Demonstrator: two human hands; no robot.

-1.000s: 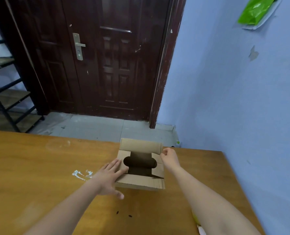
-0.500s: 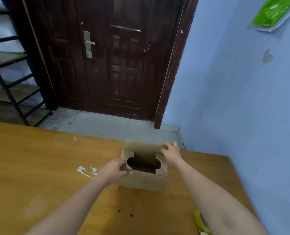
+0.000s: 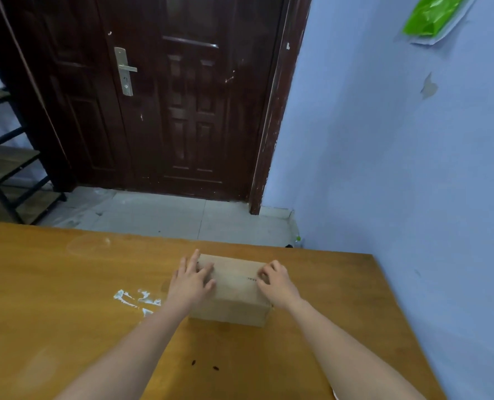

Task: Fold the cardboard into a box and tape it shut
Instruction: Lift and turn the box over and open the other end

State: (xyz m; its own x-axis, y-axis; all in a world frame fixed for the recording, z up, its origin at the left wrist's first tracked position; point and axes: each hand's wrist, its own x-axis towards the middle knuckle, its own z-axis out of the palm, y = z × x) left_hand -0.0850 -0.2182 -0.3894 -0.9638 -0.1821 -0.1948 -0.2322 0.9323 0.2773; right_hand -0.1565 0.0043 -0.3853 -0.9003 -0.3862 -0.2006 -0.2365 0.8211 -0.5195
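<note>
While both bare hands rest on top of it, the cardboard box (image 3: 234, 287) sits on the wooden table (image 3: 66, 298), toward the table's far right part and near the blue wall (image 3: 413, 168). It is a plain brown corrugated carton with matte faces and crisp straight edges, a squat rectangular block whose top flaps lie flat and closed. Its long axis runs left to right across the view, roughly parallel to the table's far edge, with one long side face turned toward the person and slightly toward the right. A short dark dotted mark shows on the top near the right end. The left hand (image 3: 190, 280) lies palm down with fingers spread and flat, pressing the left end of the top; it is open, clasping nothing. The right hand (image 3: 276, 281) has its fingers curled downward so the fingertips (image 3: 264, 274) press the right end of the top; whether they pinch an edge or only push on it cannot be told. No tape is visible on the box. The tabletop is smooth, glossy orange-brown wood with visible grain, marked by a scuffed white patch (image 3: 137, 298) just left of the left wrist and two small dark specks (image 3: 203, 365) nearer the person. Beyond the table lie pale grey floor tiles (image 3: 167, 215) and a dark reddish panelled door (image 3: 182, 96) with a brushed metal handle plate (image 3: 124, 71). A bright green plastic packet (image 3: 430, 15) hangs high on the wall.
</note>
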